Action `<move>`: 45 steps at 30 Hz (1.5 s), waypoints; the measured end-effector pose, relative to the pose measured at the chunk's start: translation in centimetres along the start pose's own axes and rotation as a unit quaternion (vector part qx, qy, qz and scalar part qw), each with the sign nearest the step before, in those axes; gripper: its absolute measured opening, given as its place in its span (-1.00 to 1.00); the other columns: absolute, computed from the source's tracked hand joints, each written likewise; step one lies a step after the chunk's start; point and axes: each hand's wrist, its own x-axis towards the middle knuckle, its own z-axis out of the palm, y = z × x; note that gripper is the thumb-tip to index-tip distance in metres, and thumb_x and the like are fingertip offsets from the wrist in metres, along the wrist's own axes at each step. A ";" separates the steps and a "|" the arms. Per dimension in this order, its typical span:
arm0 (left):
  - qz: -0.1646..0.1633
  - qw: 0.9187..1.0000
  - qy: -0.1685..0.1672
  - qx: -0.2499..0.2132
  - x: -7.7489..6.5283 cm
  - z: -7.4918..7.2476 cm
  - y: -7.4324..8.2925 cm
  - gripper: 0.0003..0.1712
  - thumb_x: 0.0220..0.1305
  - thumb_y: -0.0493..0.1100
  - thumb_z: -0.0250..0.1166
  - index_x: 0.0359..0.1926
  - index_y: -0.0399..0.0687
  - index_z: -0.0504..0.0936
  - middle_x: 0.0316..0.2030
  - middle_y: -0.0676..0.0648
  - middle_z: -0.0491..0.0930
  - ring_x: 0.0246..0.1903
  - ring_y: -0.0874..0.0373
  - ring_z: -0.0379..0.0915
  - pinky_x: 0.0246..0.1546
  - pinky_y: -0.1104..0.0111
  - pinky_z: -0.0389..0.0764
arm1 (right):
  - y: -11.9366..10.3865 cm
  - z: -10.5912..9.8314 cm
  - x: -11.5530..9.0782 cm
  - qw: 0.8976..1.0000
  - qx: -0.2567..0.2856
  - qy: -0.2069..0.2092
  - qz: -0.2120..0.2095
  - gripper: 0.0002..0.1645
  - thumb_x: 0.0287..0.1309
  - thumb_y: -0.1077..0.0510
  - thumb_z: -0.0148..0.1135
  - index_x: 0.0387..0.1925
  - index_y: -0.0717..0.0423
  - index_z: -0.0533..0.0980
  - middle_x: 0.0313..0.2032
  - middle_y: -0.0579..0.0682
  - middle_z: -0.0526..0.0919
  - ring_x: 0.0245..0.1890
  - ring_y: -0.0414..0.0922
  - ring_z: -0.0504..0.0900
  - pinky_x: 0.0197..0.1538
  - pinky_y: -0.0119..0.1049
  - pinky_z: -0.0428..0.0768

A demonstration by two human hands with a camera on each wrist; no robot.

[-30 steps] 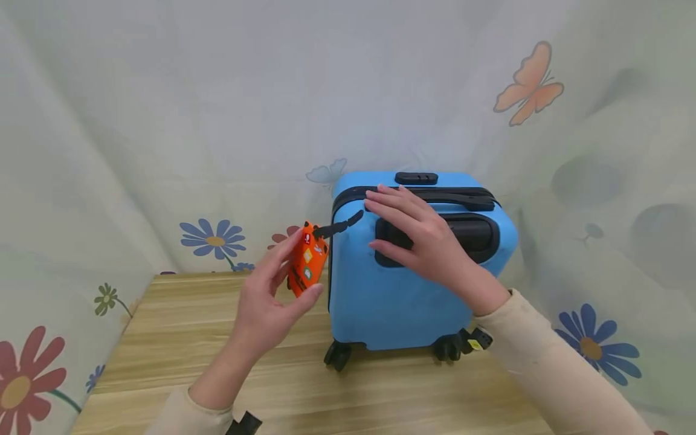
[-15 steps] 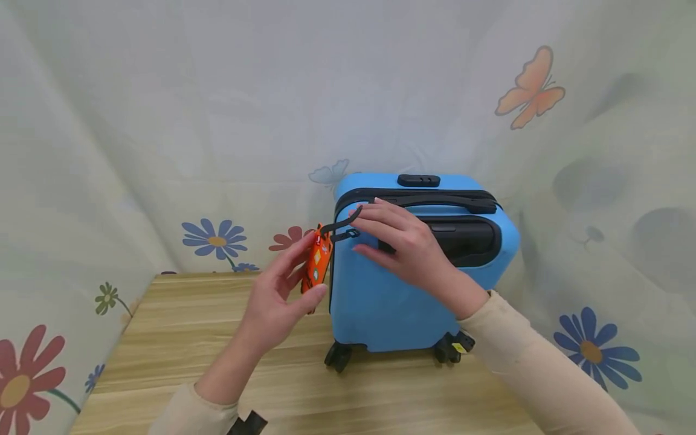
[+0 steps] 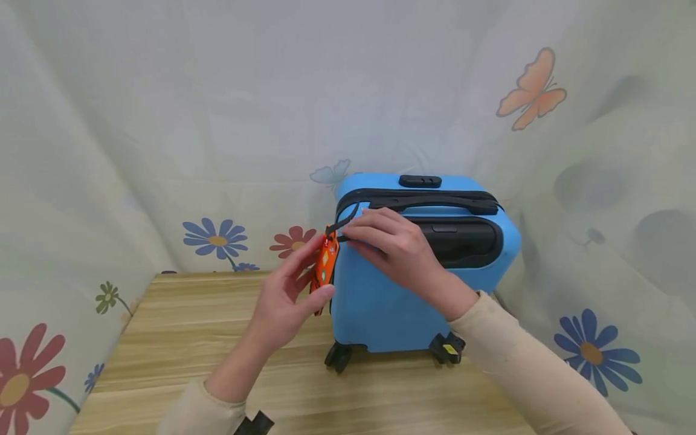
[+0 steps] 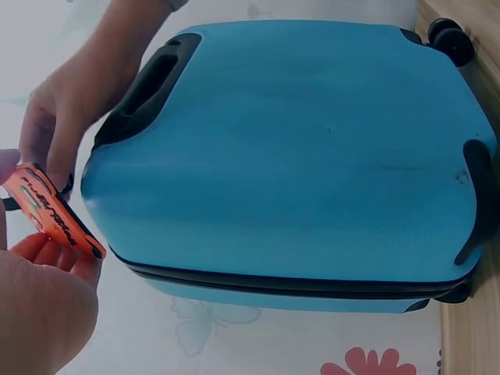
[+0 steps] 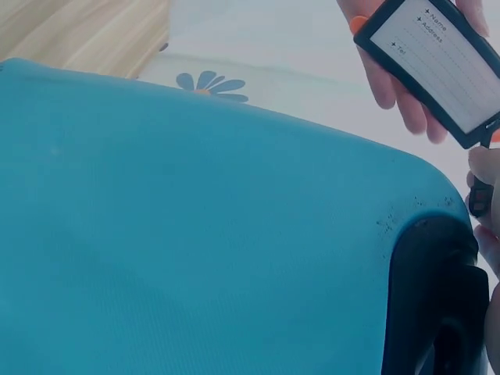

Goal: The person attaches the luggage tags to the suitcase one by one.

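Note:
An orange luggage tag [image 3: 326,261] with small coloured pictures is gripped along its edges by my left hand [image 3: 281,301], just beside the upper left corner of a blue suitcase [image 3: 391,317]. Its black strap has two ends. My right hand [image 3: 401,249] pinches the lower end, near the buckle [image 5: 480,199], in front of the suitcase's top. The upper end [image 3: 353,211] sticks up loose. In the right wrist view the tag's back shows a white card [image 5: 437,58] with printed lines for name, address and tel. The right thumb is partly hidden in the head view.
The suitcase stands upright on black wheels [image 3: 338,356] on a wood-grain table [image 3: 206,326]. A black carry handle [image 3: 446,202] and a black recessed panel [image 3: 467,241] are on its upper part. Behind hangs a pale curtain [image 3: 244,121] printed with flowers and butterflies.
My left hand has brought the tag right, closer to the suitcase, turning it more edge-on. My right hand has come left and down, its spread fingers closing on the buckle end of the strap.

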 end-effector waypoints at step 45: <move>0.045 0.980 0.120 0.150 3.7 0.6 4.4 -0.38 0.38 -0.16 0.51 0.43 0.06 0.62 0.31 0.08 0.65 0.21 0.23 0.66 0.04 0.42 0.73 | -0.6 -1.9 -1.2 0.998 -0.012 0.067 0.013 -0.78 0.05 0.41 0.56 -0.23 0.24 0.73 -0.30 0.13 0.73 -0.18 0.09 0.65 -0.12 -0.05 0.74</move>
